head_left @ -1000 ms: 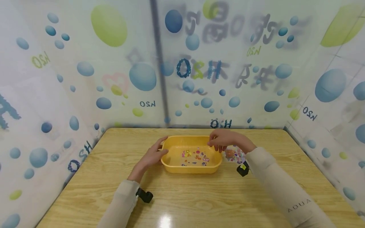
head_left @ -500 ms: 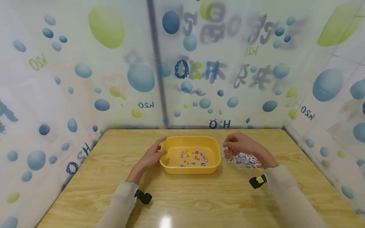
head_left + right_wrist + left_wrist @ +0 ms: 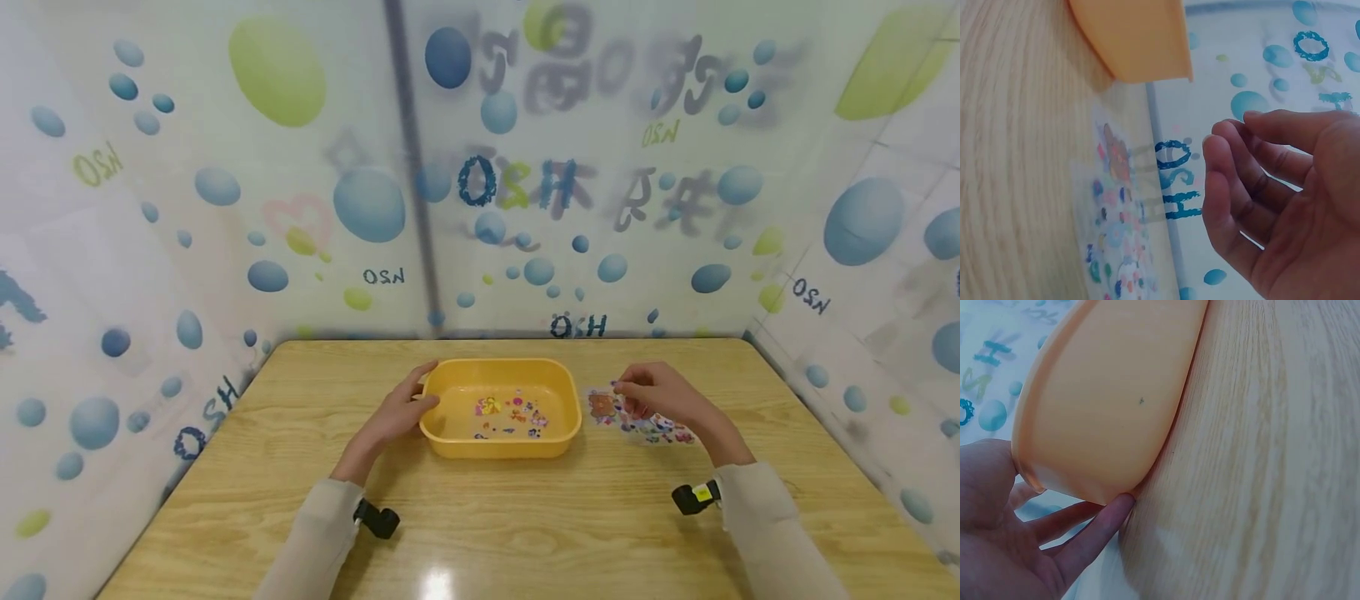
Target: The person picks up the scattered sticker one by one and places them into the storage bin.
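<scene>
A yellow plastic tray (image 3: 501,449) sits on the table with several small colourful stickers (image 3: 536,421) scattered on its floor. My left hand (image 3: 400,412) rests at the tray's left end, thumb over the rim and fingers along the outer wall; in the left wrist view a fingertip (image 3: 1121,505) touches its lower edge. My right hand (image 3: 663,396) hovers over clear sticker sheets (image 3: 602,406) right of the tray, its fingers curled and thumb near the index finger. A tiny purple fleck shows at those fingertips; I cannot tell whether they pinch it.
The wooden table (image 3: 487,525) runs up to a pale curtain (image 3: 525,292) printed with blue and green bubbles, which also closes off both sides. A printed brown bear (image 3: 1116,153) shows on a sheet in the right wrist view.
My right hand has moved from above the tray's right end to the right, over the sticker sheets. The left hand stays on the tray.
</scene>
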Demonstrator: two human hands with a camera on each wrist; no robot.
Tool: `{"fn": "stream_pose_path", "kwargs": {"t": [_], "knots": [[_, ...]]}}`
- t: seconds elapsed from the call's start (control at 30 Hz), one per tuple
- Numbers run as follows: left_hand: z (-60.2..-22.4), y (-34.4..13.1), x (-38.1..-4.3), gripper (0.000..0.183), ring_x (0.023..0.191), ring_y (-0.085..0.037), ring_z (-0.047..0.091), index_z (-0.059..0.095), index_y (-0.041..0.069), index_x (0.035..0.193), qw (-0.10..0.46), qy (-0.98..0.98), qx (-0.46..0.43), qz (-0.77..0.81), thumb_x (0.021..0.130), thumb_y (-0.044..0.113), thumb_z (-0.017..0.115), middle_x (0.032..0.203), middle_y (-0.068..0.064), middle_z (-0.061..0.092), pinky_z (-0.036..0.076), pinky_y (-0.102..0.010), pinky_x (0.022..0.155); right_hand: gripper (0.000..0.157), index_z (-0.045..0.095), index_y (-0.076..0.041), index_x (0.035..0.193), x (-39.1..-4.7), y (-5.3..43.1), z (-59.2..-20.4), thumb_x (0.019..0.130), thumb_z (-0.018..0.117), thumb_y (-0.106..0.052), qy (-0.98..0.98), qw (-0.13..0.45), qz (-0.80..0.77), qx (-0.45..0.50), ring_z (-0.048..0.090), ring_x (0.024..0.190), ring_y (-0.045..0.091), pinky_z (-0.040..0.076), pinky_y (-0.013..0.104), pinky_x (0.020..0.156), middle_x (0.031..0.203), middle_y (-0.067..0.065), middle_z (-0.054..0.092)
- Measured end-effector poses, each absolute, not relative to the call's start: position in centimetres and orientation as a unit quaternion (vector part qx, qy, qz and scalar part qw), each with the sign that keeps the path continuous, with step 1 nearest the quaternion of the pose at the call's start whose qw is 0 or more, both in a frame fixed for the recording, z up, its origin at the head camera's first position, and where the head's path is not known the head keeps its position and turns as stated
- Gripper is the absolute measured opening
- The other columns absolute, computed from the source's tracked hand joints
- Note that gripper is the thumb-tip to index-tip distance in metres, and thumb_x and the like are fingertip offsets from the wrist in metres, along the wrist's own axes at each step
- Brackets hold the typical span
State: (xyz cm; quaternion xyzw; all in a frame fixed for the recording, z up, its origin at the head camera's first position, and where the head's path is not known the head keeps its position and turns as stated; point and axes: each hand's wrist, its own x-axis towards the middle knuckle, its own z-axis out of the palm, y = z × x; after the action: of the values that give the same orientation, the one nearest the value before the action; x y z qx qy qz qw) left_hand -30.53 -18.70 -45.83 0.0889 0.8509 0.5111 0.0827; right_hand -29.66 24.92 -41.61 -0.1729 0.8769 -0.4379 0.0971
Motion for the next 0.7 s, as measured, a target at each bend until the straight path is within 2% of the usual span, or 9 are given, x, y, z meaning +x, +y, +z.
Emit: {"fn": "stream_pose_path", "kwargs": {"t": [0.37,0.7], "knots": [[-45.8,-18.5,-30.6,0.059,0.116,-0.032,0.054,0.029,0.034,0.15,0.085,0.855,0.077,0.505,0.098,0.023,0.054,0.14,-0.019,0.046,0.056,-0.035,0.076,0.034,0.062,0.002,0.106,-29.4,25.8,-43.1,0.099,0.054,-0.03,0.893,0.044,-0.422,-0.15,0.06,0.068,0.021,0.054,0.033,0.06,0.089,0.021,0.064],[-45.6,-18.5,-30.5,0.059,0.116,-0.033,0.053,0.028,0.035,0.15,0.087,0.856,0.071,0.505,0.098,0.024,0.054,0.141,-0.019,0.044,0.057,-0.037,0.077,0.03,0.063,0.001,0.109,-29.6,26.5,-43.6,0.099,0.054,-0.026,0.921,0.025,-0.37,-0.122,0.062,0.073,0.024,0.054,0.034,0.063,0.092,0.017,0.066]]}}
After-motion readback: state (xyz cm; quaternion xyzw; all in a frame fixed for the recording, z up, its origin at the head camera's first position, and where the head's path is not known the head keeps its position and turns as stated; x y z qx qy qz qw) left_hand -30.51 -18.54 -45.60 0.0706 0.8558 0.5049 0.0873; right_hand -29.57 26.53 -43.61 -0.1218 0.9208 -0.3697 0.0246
